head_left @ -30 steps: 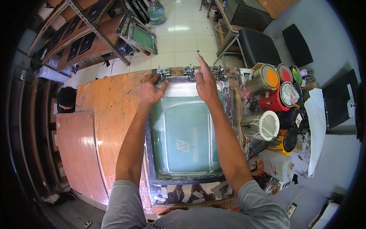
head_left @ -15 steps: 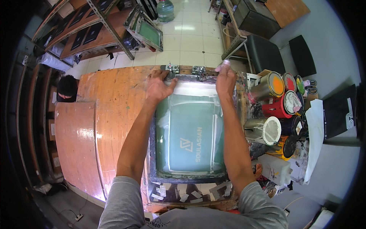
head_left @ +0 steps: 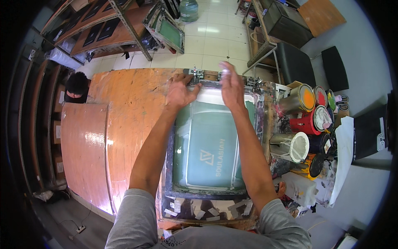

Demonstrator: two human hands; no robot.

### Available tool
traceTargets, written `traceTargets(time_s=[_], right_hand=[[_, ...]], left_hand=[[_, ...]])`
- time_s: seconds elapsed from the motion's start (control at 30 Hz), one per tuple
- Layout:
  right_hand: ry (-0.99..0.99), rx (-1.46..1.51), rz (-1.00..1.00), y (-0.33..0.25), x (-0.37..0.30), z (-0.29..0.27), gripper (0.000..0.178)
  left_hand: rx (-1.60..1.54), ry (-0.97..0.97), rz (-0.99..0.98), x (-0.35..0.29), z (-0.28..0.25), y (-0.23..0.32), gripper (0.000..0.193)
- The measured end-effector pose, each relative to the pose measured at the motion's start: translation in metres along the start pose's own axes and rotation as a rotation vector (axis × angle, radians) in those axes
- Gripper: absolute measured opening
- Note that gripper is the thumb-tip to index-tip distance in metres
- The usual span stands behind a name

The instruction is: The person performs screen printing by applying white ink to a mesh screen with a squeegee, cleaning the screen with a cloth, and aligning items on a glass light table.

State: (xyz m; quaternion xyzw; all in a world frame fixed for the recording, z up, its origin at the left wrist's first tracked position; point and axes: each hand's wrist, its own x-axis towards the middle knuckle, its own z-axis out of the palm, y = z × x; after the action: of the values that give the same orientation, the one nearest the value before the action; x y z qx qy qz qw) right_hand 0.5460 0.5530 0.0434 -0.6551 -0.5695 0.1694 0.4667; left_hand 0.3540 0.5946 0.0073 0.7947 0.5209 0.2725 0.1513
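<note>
A screen printing frame (head_left: 207,194) with green mesh lies in front of me, a pale logo and lettering on the mesh and white tape strips along its edges. My left hand (head_left: 181,92) grips its far left corner, thumb on the near side and fingers curled beyond. Metal hinge clamps (head_left: 195,74) stand at the frame's far bar, beside that hand. My right hand (head_left: 233,89) is raised over the far bar, right of the clamps, with its fingers bent round a small pale, whitish-purple thing (head_left: 225,72). Motion blur hides what kind of thing it is.
Open ink cans (head_left: 299,147) and a white plastic jug (head_left: 298,189) crowd the right side. A wooden board (head_left: 85,153) lies at the left of the wooden table (head_left: 128,95). Another person (head_left: 77,86) is beyond the left edge. Shelves (head_left: 120,33) stand behind.
My right hand has moved left along the frame's far bar, toward the clamps, with the pale thing. My left hand stays at the corner. The whole view has shifted slightly.
</note>
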Motion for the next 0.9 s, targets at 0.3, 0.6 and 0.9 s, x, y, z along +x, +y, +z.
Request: traceTargets(time_s=[0.3, 0.6, 0.9], right_hand=[[-0.120, -0.373, -0.032, -0.060, 0.040, 0.013, 0.046], [-0.165, -0.020, 0.296, -0.054, 0.036, 0.014, 0.052], [-0.095, -0.101, 0.280, -0.055, 0.040, 0.015, 0.051]], left_hand=[[-0.044, 0.030, 0.018, -0.002, 0.005, -0.007, 0.049], [-0.035, 0.040, 0.029, -0.002, 0.008, -0.012, 0.048], [-0.029, 0.013, 0.004, -0.001, 0.004, -0.007, 0.050]])
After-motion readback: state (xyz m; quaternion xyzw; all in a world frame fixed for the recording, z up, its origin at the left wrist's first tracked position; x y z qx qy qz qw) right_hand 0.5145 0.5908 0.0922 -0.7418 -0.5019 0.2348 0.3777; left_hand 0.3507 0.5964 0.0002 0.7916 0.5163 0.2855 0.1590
